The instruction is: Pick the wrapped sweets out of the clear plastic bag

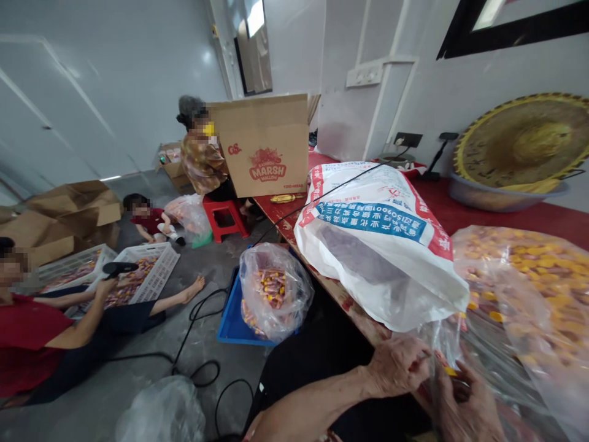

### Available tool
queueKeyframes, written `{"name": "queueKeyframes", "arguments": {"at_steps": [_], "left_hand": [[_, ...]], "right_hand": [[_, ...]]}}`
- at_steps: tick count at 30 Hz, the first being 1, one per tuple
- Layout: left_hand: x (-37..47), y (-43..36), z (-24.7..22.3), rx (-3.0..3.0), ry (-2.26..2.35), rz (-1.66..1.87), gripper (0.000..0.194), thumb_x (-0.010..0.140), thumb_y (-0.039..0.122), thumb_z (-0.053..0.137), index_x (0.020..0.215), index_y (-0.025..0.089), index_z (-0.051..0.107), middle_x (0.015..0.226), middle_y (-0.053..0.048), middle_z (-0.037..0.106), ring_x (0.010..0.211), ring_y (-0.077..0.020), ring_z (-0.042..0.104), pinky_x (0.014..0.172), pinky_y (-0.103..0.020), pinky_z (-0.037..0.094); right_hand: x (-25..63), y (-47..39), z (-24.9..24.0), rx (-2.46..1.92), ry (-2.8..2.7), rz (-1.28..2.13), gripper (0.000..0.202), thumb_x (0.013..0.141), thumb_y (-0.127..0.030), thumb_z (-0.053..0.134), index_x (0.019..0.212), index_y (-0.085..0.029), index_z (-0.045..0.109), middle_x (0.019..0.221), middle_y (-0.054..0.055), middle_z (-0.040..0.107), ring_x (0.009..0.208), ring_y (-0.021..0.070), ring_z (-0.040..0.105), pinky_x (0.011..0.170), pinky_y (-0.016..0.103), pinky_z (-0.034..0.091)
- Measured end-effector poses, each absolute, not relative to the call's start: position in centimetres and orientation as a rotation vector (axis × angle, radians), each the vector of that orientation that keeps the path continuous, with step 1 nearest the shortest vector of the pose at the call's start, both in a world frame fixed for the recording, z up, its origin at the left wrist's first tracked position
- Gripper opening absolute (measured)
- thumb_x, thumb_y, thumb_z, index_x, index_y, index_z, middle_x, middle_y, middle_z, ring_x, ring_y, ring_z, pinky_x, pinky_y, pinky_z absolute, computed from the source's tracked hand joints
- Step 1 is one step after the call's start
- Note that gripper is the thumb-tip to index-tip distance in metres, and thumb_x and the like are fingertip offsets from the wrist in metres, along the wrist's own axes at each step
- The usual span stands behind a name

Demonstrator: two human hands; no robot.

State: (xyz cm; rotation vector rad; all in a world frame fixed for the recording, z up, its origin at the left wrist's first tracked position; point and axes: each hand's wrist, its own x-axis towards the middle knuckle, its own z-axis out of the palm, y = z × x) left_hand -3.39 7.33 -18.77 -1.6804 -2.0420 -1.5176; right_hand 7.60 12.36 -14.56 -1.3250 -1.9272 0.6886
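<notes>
At the red table's edge, my left hand (399,366) is closed in a pinch; what its fingertips hold is too small to make out. Just to its right, my right hand (472,402) curls around a small yellow-ended piece (451,371), with clear plastic film near the fingers. Beyond both hands lies a white printed sack (368,245), its lower edge hanging by my left hand. A large clear bag (529,270) full of small yellow-topped pieces rests on the table right of the sack, close to my right hand.
A blue crate (230,325) holds a clear bag (276,288) of similar pieces. A cardboard box (264,147) stands on the table's far end. Black cable (191,319) loops over the floor. People sit at left near white crates (159,267) and a red stool (225,215).
</notes>
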Motion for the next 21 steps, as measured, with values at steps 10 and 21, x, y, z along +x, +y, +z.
{"name": "queueKeyframes", "arguments": {"at_steps": [10,21], "left_hand": [[-3.6,7.0,-18.5,-1.667,-2.124,-1.524,0.021,0.085,0.02,0.06,0.105,0.018,0.065,0.089,-0.006,0.072,0.082,-0.0202,0.07,0.089,-0.035,0.063],[-3.4,6.1,-17.4,-1.573,-2.198,-1.629,0.025,0.082,0.014,0.062,0.107,0.018,0.065,0.089,-0.004,0.069,0.082,-0.019,0.067,0.087,-0.033,0.062]], "right_hand": [[7.2,12.2,-14.4,-1.28,-1.873,0.727,0.095,0.075,-0.104,0.04,0.109,-0.018,0.064,0.083,0.007,0.063,0.078,0.0312,0.062,0.075,0.044,0.048],[7.1,11.6,-12.7,-1.227,-1.868,0.735,0.084,0.076,-0.104,0.038,0.087,-0.024,0.06,0.08,0.009,0.064,0.076,0.0322,0.063,0.07,0.046,0.048]]}}
